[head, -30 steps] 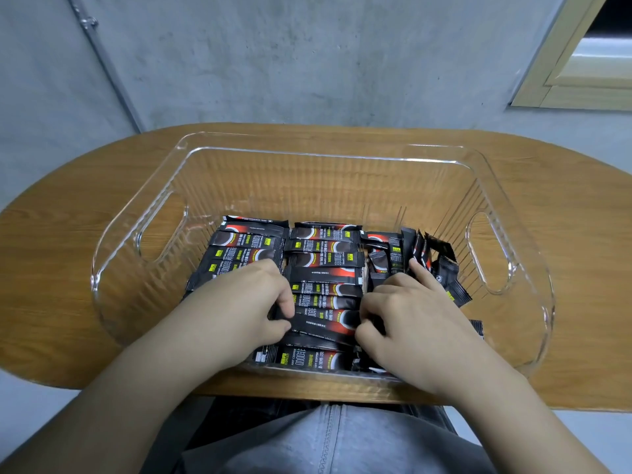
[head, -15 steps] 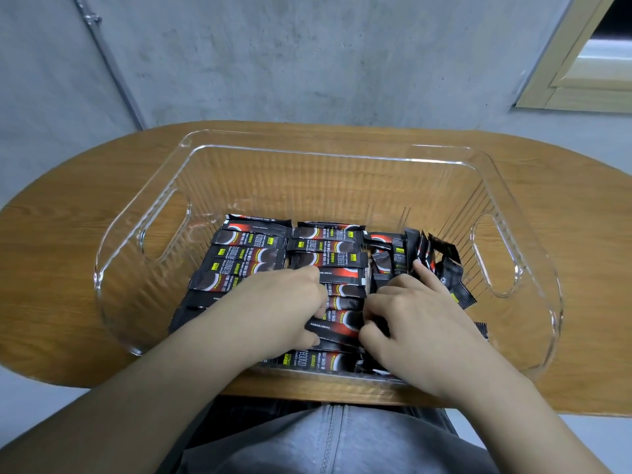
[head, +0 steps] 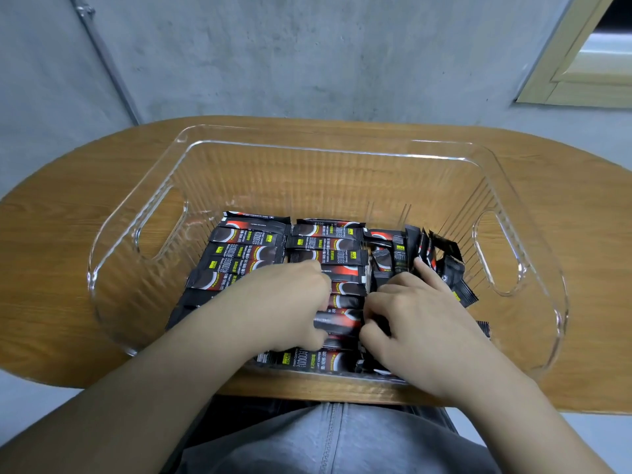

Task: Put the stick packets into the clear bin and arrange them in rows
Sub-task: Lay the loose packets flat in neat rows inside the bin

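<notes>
Comparing with a second ago, we note our left hand [head: 280, 302] has slid rightward off the left row onto the middle row of stick packets [head: 328, 254], all lying in the clear bin [head: 307, 148] on the wooden table [head: 68, 234]. Its fingers are curled, pinching one packet [head: 337, 322]. Our right hand [head: 413, 316] holds station, fingers bent among the jumbled right-hand packets; grip unclear. Judgement: left row settled, middle being squared, right unsorted.

Rounded wooden table [head: 61, 268], grey concrete wall [head: 307, 56] behind it. Thin metal pipe [head: 106, 59] slants down wall above table's left end; pale wood window frame [head: 561, 73] upper right.
</notes>
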